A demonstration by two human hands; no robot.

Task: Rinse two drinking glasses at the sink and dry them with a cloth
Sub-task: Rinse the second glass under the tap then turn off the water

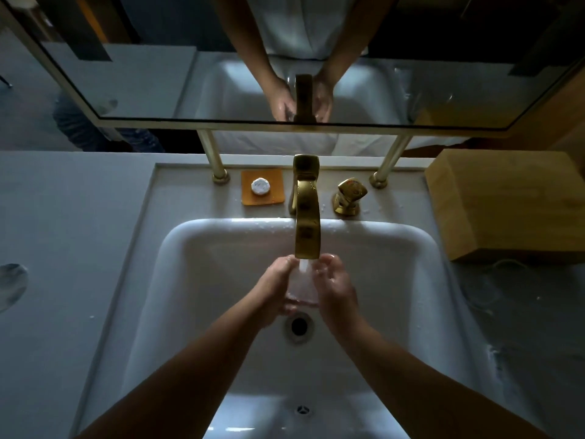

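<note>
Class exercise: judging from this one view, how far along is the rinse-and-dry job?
Done: nothing visibly finished. In hand: the left hand and right hand hold one clear glass under the faucet, water running. Left: no second glass or cloth is clearly in view.

Orange soap dish (262, 187) holding white soap (260, 186); wooden block (506, 204) right; mirror (158, 83) above.

Both forearms bare, no sleeves; mirror reflection shows a white top (304, 23)
</note>
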